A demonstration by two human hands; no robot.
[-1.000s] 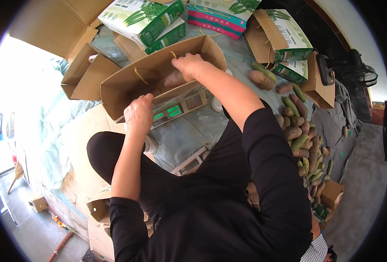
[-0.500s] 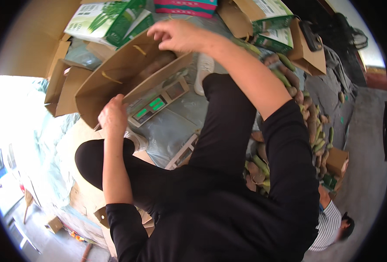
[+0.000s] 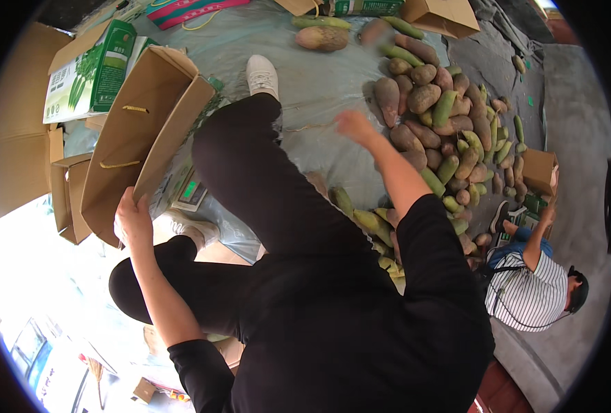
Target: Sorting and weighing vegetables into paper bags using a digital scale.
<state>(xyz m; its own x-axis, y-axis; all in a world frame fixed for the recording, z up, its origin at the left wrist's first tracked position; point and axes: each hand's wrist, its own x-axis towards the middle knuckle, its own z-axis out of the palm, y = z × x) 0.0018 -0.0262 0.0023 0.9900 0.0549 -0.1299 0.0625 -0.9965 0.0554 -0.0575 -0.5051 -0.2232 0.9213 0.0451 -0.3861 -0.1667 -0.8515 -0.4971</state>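
My left hand [image 3: 133, 219] is closed on the near edge of an open cardboard box [image 3: 174, 113], with its thumb over the rim. Two yellow cord handles show on the box's inner wall; its bottom is hidden from this angle. Beside the box, partly behind my knee, is a digital scale [image 3: 190, 193] with a lit green display. My right hand [image 3: 356, 127] is smeared by motion above the plastic sheet [image 3: 312, 148]. Just to its right lies a pile of long root vegetables [image 3: 424, 98], some brown and some green, which look like radishes.
Green-and-white printed cartons [image 3: 88, 72] stand at the far left, and a pink box [image 3: 188, 10] lies at the top. More root vegetables [image 3: 371, 224] lie beside my right thigh. At the right, another person [image 3: 529, 286] in a striped shirt sits near a small cardboard box [image 3: 540, 171].
My right hand has left the box's far end and swung right toward the pile. My left hand keeps its hold on the box edge. The view has turned rightward, showing more of the pile.
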